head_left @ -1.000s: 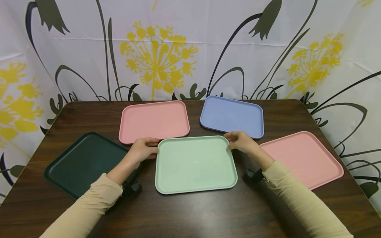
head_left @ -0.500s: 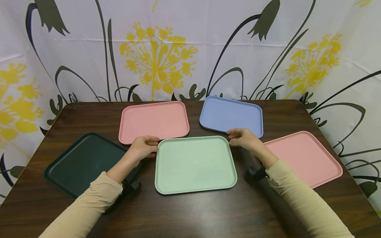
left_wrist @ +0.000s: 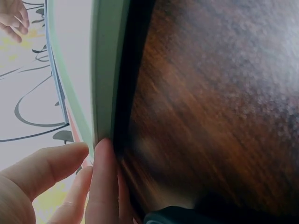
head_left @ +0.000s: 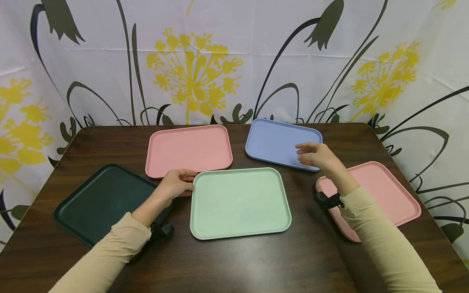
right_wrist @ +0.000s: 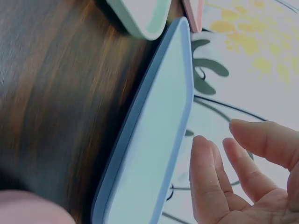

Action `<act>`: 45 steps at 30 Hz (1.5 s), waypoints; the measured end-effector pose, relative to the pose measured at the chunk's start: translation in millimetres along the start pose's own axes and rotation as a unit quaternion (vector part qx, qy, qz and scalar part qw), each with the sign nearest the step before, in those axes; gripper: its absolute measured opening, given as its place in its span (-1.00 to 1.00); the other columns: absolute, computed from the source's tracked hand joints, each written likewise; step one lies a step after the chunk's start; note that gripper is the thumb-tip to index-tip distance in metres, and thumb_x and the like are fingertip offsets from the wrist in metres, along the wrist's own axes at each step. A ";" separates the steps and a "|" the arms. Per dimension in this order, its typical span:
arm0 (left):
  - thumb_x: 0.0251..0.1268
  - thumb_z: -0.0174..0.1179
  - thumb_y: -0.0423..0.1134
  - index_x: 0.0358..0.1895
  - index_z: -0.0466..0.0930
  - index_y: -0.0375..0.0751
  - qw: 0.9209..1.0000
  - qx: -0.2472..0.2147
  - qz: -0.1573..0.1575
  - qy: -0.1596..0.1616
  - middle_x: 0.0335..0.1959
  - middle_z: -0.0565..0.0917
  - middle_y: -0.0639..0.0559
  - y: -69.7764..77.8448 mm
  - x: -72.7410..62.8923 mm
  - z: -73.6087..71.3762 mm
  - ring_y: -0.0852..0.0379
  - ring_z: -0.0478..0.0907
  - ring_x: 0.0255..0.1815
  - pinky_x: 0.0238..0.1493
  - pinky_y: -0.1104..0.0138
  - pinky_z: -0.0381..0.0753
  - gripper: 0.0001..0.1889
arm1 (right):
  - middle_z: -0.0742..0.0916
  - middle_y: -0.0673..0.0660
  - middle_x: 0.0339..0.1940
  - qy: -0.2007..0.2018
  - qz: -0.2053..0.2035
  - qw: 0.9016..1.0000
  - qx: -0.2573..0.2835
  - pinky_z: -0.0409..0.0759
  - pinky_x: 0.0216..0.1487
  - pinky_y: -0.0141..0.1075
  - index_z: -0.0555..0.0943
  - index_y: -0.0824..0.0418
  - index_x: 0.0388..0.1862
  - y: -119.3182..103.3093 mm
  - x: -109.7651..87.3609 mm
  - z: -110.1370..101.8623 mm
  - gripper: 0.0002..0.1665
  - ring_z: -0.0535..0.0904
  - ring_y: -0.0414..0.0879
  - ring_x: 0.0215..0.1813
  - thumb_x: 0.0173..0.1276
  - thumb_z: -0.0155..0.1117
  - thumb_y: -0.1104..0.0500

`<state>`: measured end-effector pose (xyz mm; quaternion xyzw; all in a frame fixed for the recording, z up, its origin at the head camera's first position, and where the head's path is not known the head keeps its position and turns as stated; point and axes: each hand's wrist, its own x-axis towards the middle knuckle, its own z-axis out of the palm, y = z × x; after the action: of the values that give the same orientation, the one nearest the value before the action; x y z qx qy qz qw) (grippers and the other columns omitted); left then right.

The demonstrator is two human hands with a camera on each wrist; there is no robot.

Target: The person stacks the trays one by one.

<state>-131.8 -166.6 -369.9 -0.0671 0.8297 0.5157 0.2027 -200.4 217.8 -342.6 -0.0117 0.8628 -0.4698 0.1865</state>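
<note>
A pale green tray (head_left: 239, 203) lies on the table in front of me in the head view. My left hand (head_left: 175, 185) is at its back left corner. In the left wrist view a fingertip (left_wrist: 103, 151) meets the outer wall of the green rim, and the thumb stands beside it without gripping. My right hand (head_left: 318, 156), holding nothing, hovers over the front right corner of a blue tray (head_left: 278, 140). Its fingers (right_wrist: 205, 182) are loosely bent and spread apart in the right wrist view.
One pink tray (head_left: 190, 148) lies at the back left; another pink tray (head_left: 381, 191) is at the right, partly under my right forearm. A dark green tray (head_left: 106, 201) sits at the left beside my left forearm. A flower-patterned cloth (head_left: 256, 69) hangs behind the table.
My right hand has left the green tray's back right corner and moved back and to the right, rising over the blue tray. My left hand and the trays have stayed in place.
</note>
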 end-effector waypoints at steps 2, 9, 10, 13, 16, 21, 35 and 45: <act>0.24 0.09 -0.48 0.30 0.30 -0.50 1.000 0.002 0.002 -0.002 0.23 0.43 -0.45 -0.4 0.0 0.0 -0.18 0.55 0.10 -0.04 0.19 0.71 -0.48 | 0.48 0.45 0.28 0.003 0.009 1.000 0.013 0.62 0.01 -0.50 0.29 0.39 0.39 2.0 0.6 -3.7 -0.39 0.53 -0.43 -0.16 0.37 0.11 0.31; 0.20 0.11 -0.50 0.30 0.31 -0.50 1.000 0.007 -0.001 -0.001 0.23 0.43 -0.45 -2.0 0.9 0.4 -0.15 0.56 0.07 -0.07 0.19 0.72 -0.46 | 0.44 0.45 0.31 0.016 0.015 1.000 0.018 0.63 0.07 -0.44 0.26 0.41 0.39 13.1 1.7 -13.1 -0.41 0.57 -0.25 -0.04 0.40 0.03 0.32; 0.19 0.11 -0.51 0.30 0.31 -0.50 1.000 0.007 -0.002 0.000 0.23 0.43 -0.45 -2.1 0.9 0.6 -0.15 0.57 0.06 -0.07 0.20 0.72 -0.45 | 0.43 0.46 0.32 0.019 0.017 0.999 0.021 0.63 0.05 -0.46 0.26 0.42 0.40 14.9 2.2 -14.0 -0.40 0.57 -0.26 -0.04 0.40 0.03 0.32; 0.18 0.11 -0.51 0.30 0.31 -0.51 1.000 0.006 -0.003 0.001 0.22 0.43 -0.46 -2.4 0.8 1.2 -0.13 0.57 0.05 -0.08 0.20 0.72 -0.44 | 0.42 0.48 0.31 0.032 0.022 0.999 0.030 0.61 -0.04 -0.56 0.25 0.45 0.39 20.8 4.1 -16.0 -0.41 0.55 -0.38 -0.16 0.40 0.02 0.33; 0.18 0.11 -0.52 0.30 0.29 -0.52 1.000 0.003 -0.004 0.001 0.22 0.43 -0.46 -2.8 0.7 1.7 -0.14 0.56 0.06 -0.09 0.21 0.72 -0.44 | 0.42 0.48 0.30 0.045 0.028 0.998 0.034 0.59 -0.11 -0.62 0.25 0.46 0.38 26.0 5.6 -18.5 -0.41 0.51 -0.48 -0.25 0.40 0.02 0.33; 0.18 0.10 -0.51 0.32 0.26 -0.52 1.000 0.000 -0.005 -0.002 0.24 0.41 -0.47 -3.3 0.6 2.4 -0.18 0.53 0.11 -0.07 0.20 0.72 -0.42 | 0.42 0.50 0.30 0.068 0.034 0.996 0.038 0.60 -0.12 -0.61 0.25 0.48 0.38 34.5 7.8 -24.2 -0.42 0.50 -0.48 -0.26 0.41 0.01 0.34; 0.19 0.10 -0.52 0.32 0.27 -0.51 1.000 -0.001 -0.012 -0.002 0.23 0.41 -0.46 -2.1 0.0 3.0 -0.17 0.54 0.09 -0.06 0.18 0.72 -0.43 | 0.50 0.36 0.10 0.132 0.054 0.989 0.047 0.60 -0.21 -0.63 0.24 0.57 0.34 55.3 9.7 -39.3 -0.40 0.44 -0.57 -0.40 0.34 0.05 0.39; 0.21 0.12 -0.51 0.31 0.29 -0.49 1.000 0.003 -0.008 -0.002 0.21 0.43 -0.45 -3.6 0.2 2.8 -0.18 0.54 0.08 -0.04 0.14 0.70 -0.45 | 0.50 0.38 0.08 0.143 0.067 0.987 0.037 0.61 -0.24 -0.62 0.23 0.60 0.33 67.3 11.0 -43.7 -0.39 0.43 -0.56 -0.44 0.32 0.04 0.40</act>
<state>-130.1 -165.7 -374.1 -0.0717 0.8303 0.5118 0.2087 -214.7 288.5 -379.5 0.1205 0.8614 -0.4845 0.0932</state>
